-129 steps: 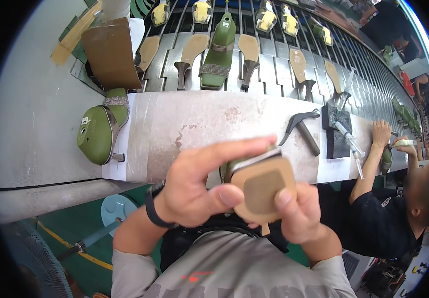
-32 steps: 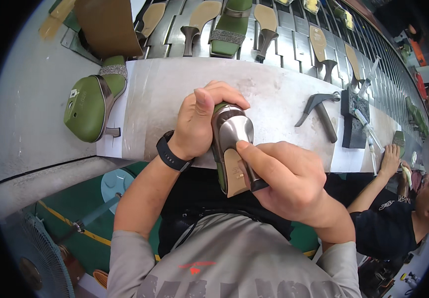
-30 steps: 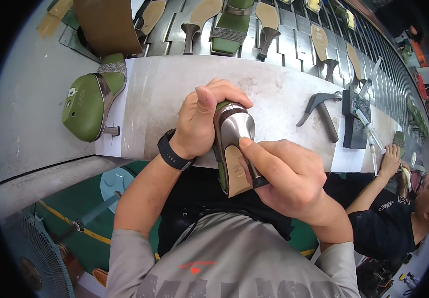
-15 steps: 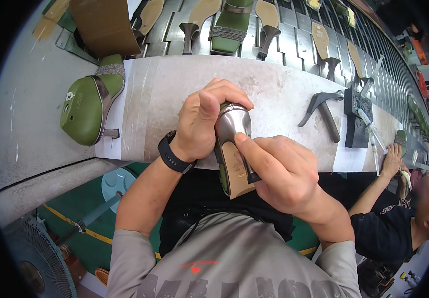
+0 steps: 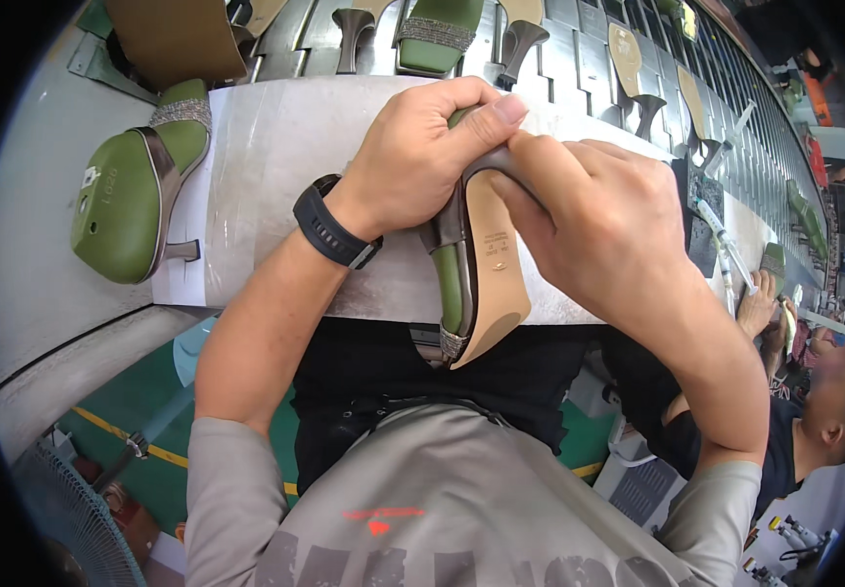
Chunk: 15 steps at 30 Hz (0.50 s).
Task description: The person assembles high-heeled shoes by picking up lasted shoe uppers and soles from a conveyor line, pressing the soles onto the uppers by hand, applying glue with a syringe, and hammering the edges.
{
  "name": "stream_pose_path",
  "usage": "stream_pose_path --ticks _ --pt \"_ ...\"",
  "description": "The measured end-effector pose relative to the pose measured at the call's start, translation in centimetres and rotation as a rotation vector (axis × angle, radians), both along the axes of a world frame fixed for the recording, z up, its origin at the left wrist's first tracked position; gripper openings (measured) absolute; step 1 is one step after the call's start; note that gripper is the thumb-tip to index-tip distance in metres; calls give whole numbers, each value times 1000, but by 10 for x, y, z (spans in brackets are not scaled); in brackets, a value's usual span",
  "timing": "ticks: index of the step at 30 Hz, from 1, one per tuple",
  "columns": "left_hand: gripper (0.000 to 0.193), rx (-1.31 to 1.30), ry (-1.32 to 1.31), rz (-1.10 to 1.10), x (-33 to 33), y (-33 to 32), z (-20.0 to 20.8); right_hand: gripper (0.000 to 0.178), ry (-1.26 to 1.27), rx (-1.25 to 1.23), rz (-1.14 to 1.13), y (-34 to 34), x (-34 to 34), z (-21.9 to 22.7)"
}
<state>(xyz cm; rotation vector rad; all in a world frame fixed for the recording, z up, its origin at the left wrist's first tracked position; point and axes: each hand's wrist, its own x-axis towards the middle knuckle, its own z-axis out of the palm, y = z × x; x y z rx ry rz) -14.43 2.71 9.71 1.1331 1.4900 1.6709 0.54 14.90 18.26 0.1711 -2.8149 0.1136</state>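
A high-heeled shoe on a green last (image 5: 494,259) lies over the bench's near edge, its tan sole turned up and its toe toward me. My left hand (image 5: 422,157) is closed round its heel end, thumb laid across the top. Beside it my right hand (image 5: 603,201) grips the heel area, and its fingers hide most of the heel itself. A dark strap and a sparkly band cross the green last. To my left, another shoe on a green last (image 5: 138,201) rests on its side on white paper, heel pointing right.
Several soles with heels (image 5: 628,68) and a green last (image 5: 437,39) sit on the metal slat conveyor (image 5: 579,59) beyond the bench (image 5: 275,186). Syringes (image 5: 721,235) lie by a dark block at right. A co-worker's hand (image 5: 757,305) is farther right. A fan (image 5: 70,509) stands lower left.
The shoe has turned to show more of its sole. My right hand has shifted up and right onto the heel, now covering the hammer. My left thumb has come down across the heel end.
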Motion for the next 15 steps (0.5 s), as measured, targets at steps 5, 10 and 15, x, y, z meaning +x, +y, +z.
stream_pose_path --ticks 5,10,15 --pt "43 13 101 19 1 1 -3 19 134 -3 11 2 -3 -13" --pt "40 -91 149 8 -4 6 2 24 105 -162 -67 5 2 -20" --pt "40 -113 153 56 -2 9 0 39 -4 -827 -393 2 22 -34"
